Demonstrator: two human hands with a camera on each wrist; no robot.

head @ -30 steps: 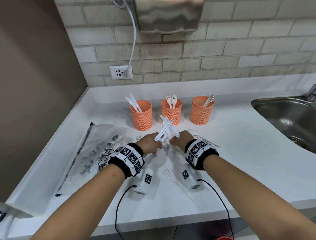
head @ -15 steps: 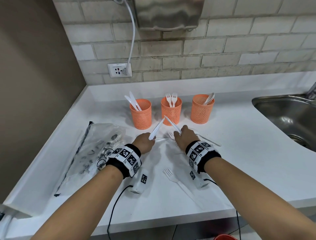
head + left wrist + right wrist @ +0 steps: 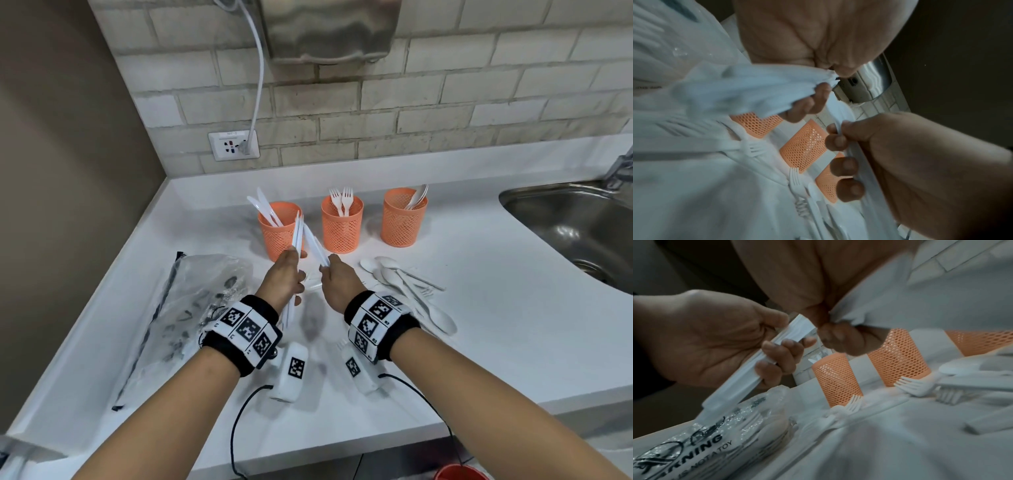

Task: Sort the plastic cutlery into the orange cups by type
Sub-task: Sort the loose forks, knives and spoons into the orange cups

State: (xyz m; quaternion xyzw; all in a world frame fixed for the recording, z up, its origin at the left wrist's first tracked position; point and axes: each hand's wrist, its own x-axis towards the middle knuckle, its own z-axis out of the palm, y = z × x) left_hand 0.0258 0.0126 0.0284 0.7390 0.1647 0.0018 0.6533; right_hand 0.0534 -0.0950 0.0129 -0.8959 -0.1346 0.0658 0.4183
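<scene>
Three orange mesh cups stand in a row: the left cup (image 3: 281,229) holds knives, the middle cup (image 3: 342,226) forks, the right cup (image 3: 404,219) spoons. My left hand (image 3: 291,270) grips a small bundle of white knives (image 3: 298,236) upright, just in front of the left cup. My right hand (image 3: 330,274) pinches one white knife (image 3: 317,248) that leans toward the bundle. In the right wrist view the left hand's fingers (image 3: 777,353) curl round the bundle (image 3: 756,366). Loose spoons and forks (image 3: 404,284) lie on the counter to the right of my hands.
A crumpled clear plastic bag (image 3: 202,298) lies to the left on the white counter (image 3: 479,325). A steel sink (image 3: 575,233) sits at the far right. A wall socket (image 3: 233,145) with a cable and a metal hand dryer (image 3: 329,31) are behind the cups.
Both hands have risen from the cutlery pile and moved toward the left cup. The left hand's knives have swung upright, and the right hand's knife now leans in beside them.
</scene>
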